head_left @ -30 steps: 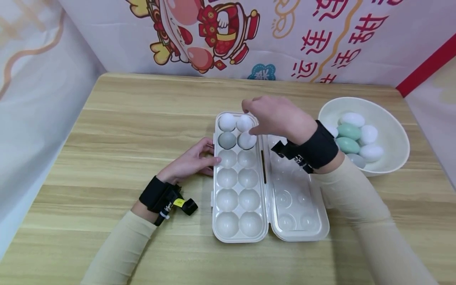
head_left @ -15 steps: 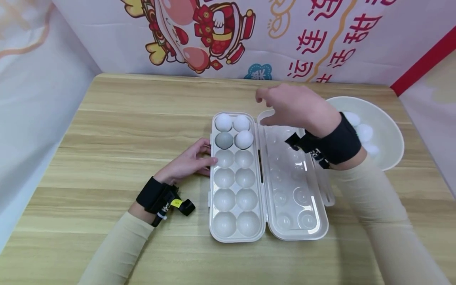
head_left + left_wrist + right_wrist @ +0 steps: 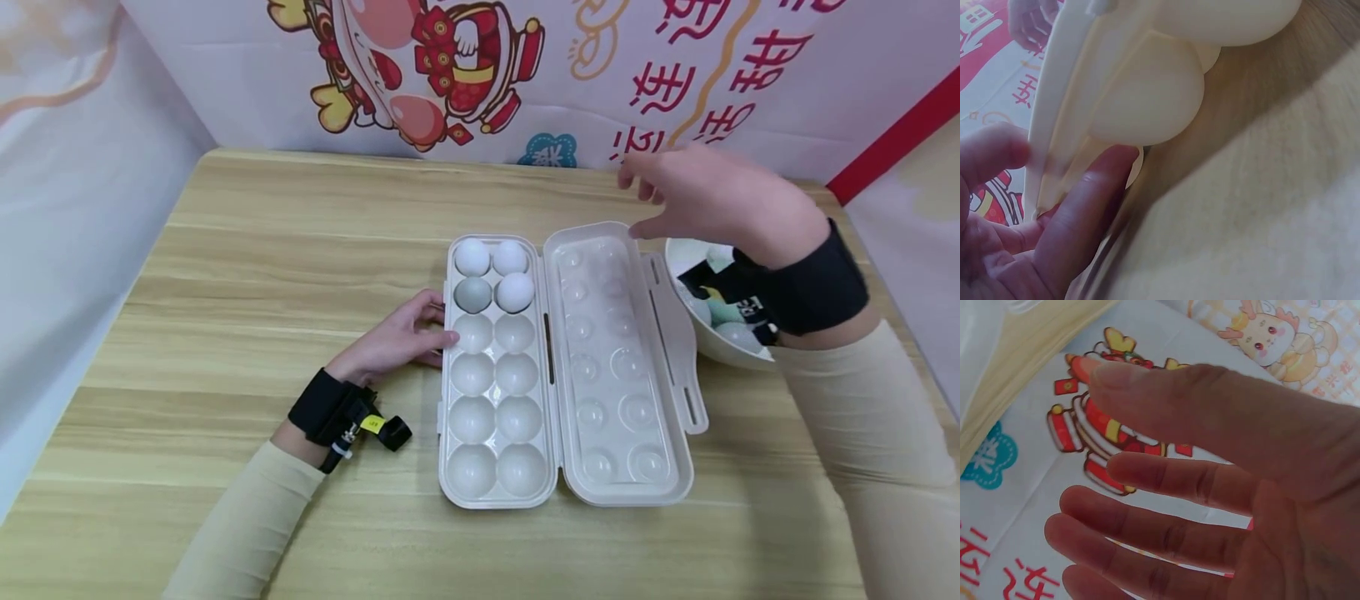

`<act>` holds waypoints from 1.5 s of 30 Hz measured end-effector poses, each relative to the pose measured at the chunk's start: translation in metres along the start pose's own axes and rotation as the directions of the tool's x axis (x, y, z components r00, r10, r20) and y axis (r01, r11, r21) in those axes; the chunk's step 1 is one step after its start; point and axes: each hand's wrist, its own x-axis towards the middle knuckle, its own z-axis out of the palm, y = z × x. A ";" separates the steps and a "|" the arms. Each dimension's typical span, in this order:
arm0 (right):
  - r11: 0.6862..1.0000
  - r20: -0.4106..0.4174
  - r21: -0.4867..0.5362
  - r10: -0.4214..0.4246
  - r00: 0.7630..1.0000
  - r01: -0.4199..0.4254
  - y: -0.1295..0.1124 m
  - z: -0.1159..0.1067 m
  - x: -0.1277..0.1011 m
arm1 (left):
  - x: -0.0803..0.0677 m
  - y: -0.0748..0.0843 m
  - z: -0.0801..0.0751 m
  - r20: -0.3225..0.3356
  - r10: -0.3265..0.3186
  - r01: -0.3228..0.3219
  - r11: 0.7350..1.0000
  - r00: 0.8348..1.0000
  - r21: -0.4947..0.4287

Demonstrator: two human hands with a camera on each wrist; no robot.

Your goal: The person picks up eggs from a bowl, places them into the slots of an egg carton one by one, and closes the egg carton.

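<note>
My left hand (image 3: pixel 397 342) holds the left edge of a white plastic egg box (image 3: pixel 493 398), thumb at the rim. From the left wrist view, a fingertip (image 3: pixel 1116 164) presses under the rounded cups (image 3: pixel 1154 94). Two white eggs (image 3: pixel 472 257) fill the far row. Behind them in the second row sit a grey-green egg (image 3: pixel 473 294) and a white egg (image 3: pixel 515 292). My right hand (image 3: pixel 720 200) is in the air beyond the lid's far right corner, partly over the bowl. Its fingers are spread and loosely bent, with nothing between them in the right wrist view.
The box's clear-white lid (image 3: pixel 607 350) lies opened out to the right, with a handle (image 3: pixel 678 342) along its side. A cream bowl (image 3: pixel 731 354) holding white and green eggs stands at the right, partly hidden by my right wrist. A printed cloth (image 3: pixel 225 67) rises behind the wooden table (image 3: pixel 300 225).
My right hand has let go of the white egg in the second row and moved up and right, towards the bowl. My left hand keeps its hold on the box.
</note>
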 end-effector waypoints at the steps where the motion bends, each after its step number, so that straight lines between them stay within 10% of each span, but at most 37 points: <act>1: 1.000 0.005 -0.013 0.002 1.000 -0.002 0.004 0.000 -0.001 | 0.000 0.000 0.000 0.001 0.001 -0.001 1.000 1.000 0.002; 12: 0.993 0.097 -0.107 0.061 0.993 -0.051 0.053 0.011 -0.016 | -0.001 0.000 -0.007 0.044 0.016 -0.013 0.999 0.999 -0.051; 31: 0.999 0.379 0.044 -0.040 0.925 0.025 0.106 0.041 0.010 | -0.007 -0.001 -0.011 0.092 0.013 -0.007 0.998 0.996 -0.069; 45: 0.989 0.437 0.148 -0.048 0.898 -0.019 0.118 0.065 0.020 | -0.007 -0.001 -0.010 0.092 0.006 0.001 0.997 0.996 -0.079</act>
